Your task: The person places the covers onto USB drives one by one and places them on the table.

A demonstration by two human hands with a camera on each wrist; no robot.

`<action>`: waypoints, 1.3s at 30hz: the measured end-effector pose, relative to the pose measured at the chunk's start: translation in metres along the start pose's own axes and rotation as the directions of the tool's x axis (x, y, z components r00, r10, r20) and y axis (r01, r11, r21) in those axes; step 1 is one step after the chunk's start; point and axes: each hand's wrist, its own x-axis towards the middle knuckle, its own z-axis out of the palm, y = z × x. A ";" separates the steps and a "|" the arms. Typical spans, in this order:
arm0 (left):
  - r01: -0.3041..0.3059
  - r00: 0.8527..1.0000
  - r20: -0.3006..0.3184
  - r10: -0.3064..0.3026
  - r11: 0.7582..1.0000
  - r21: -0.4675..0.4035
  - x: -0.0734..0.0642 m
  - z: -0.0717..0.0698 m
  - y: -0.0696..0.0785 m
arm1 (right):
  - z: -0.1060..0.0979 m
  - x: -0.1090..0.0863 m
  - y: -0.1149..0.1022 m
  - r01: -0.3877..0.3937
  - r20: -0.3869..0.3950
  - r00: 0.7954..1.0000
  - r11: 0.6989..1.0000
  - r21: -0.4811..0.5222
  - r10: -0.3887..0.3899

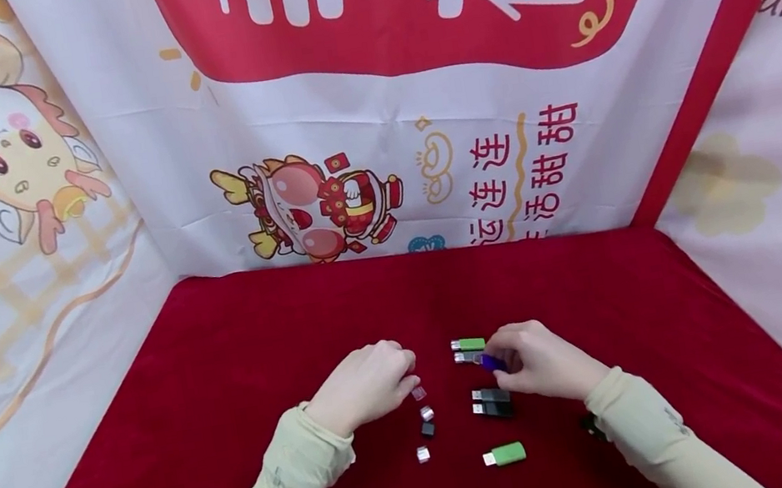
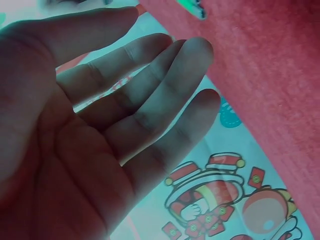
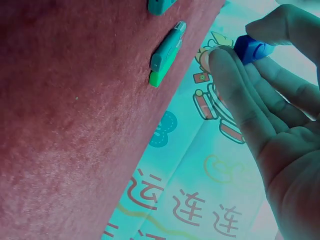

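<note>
My right hand [image 1: 541,361] pinches a blue USB stick [image 1: 492,362] between thumb and fingers; the blue body [image 3: 248,49] also shows in the right wrist view. Just beyond it, a green USB stick [image 1: 473,344] and a dark grey one [image 1: 465,358] lie side by side. My left hand [image 1: 369,382] hovers at the left with loosely bent fingers, and the left wrist view shows nothing in its palm [image 2: 65,160]. Close to its fingertips is a small pinkish cap [image 1: 419,393]. Below that lie a silvery cap [image 1: 427,413], a black cap [image 1: 428,429] and a whitish cap [image 1: 423,454].
Two black USB sticks [image 1: 493,402] lie together nearer the front, and another green USB stick [image 1: 508,454] lies below them. A red cloth [image 1: 259,323] covers the table. Printed fabric walls [image 1: 312,121] stand behind and at both sides. Something small and dark is partly hidden by the right sleeve.
</note>
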 end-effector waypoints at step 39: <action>-0.287 0.951 0.162 0.264 0.949 0.133 0.020 0.042 -0.019 | 0.009 -0.014 -0.010 -0.031 -0.074 0.997 0.995 0.092 0.038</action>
